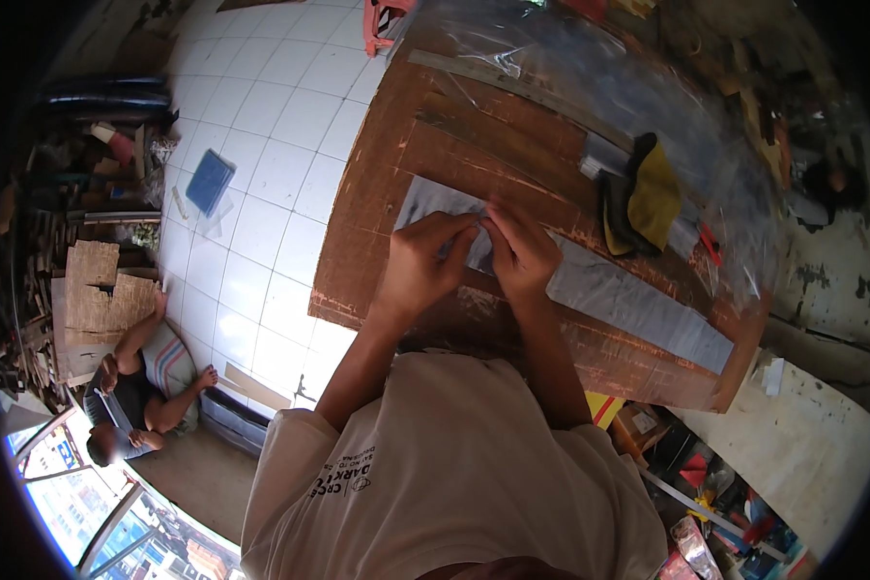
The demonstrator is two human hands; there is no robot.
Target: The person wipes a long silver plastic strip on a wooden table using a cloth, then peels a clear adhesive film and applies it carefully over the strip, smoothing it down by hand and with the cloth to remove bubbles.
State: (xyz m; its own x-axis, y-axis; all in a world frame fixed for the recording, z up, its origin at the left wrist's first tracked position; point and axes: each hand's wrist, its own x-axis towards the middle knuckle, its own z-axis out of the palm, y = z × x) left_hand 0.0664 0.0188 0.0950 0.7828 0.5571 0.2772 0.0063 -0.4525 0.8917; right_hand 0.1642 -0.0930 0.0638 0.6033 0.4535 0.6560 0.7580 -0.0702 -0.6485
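Observation:
Over the brown wooden table (pixel 356 253), my left hand (pixel 421 257) and my right hand (pixel 522 253) meet with their fingertips pinched close together. Whatever lies between the fingers is too small to make out. Beneath both hands runs a long grey strip of sheet material (pixel 638 307), with a marbled or wrinkled look. Its left end (pixel 430 198) shows beyond my left hand, and its middle is partly hidden by my hands. To the right of my hands, a folded yellow and black piece of material (pixel 653 198) rests on the table.
Clear plastic sheeting (pixel 696 126) covers the table's far side, near long wooden strips (pixel 498 135). A red-handled tool (pixel 710 245) lies at the right. On the tiled floor (pixel 251 242) is a blue flat pack (pixel 210 182). Another person (pixel 145 396) sits at lower left beside cardboard (pixel 111 300).

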